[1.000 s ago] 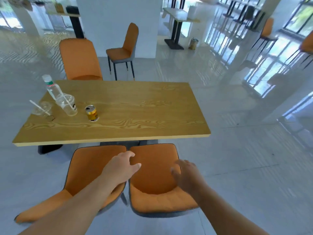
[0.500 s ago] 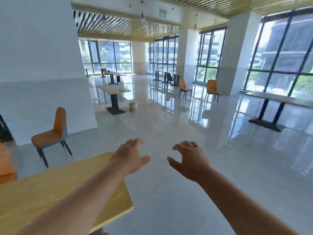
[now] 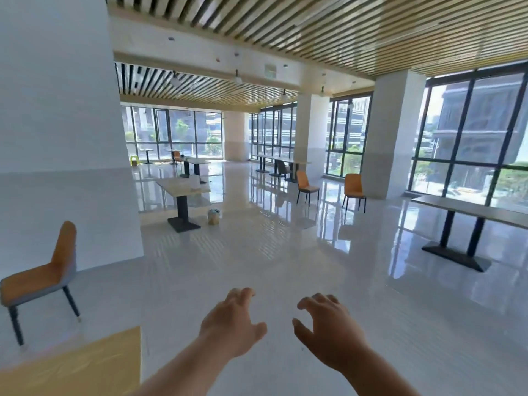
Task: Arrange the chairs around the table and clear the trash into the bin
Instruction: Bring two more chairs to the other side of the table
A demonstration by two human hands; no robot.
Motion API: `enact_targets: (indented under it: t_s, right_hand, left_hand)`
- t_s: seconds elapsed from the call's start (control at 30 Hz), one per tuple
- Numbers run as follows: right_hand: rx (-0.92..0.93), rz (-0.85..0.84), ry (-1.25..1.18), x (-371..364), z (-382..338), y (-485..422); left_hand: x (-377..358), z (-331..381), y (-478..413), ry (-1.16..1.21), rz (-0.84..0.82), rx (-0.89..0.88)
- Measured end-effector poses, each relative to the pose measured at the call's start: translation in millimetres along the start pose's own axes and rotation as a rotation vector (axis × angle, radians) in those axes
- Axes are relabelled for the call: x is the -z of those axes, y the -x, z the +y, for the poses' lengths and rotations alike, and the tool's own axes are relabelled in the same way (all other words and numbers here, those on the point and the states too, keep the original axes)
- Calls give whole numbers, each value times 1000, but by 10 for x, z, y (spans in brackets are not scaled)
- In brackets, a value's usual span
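Orange padded chair had a grey shell and black legs. Yellow wood-grain tabletop at lower left. Glossy white floor; ceiling striped in tan slats.

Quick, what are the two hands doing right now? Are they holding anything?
Left hand: open, fingers curled, holding nothing.
Right hand: open, fingers curled, holding nothing.

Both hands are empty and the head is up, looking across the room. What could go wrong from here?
1. The wooden table's corner sits close by the left hand; stepping forward while looking up might clip it.
2. The glossy floor mirrors the windows, so it may be slick when hauling the orange chair standing by the white wall.
3. The right hand holds nothing either, and no trash shows in view.
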State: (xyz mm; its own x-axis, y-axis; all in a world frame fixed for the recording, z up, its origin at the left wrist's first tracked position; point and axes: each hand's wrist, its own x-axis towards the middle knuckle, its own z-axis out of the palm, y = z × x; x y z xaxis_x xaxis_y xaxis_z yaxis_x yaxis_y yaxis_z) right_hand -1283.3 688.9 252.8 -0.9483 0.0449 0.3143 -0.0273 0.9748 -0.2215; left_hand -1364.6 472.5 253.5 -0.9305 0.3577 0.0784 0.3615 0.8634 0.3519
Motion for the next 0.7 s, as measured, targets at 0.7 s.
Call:
enact_targets:
  t_s: [0.7]
  right_hand:
    - [101, 401, 130, 260, 1988, -5308]
  left_hand:
    - [863, 532, -5672, -22, 442, -212]
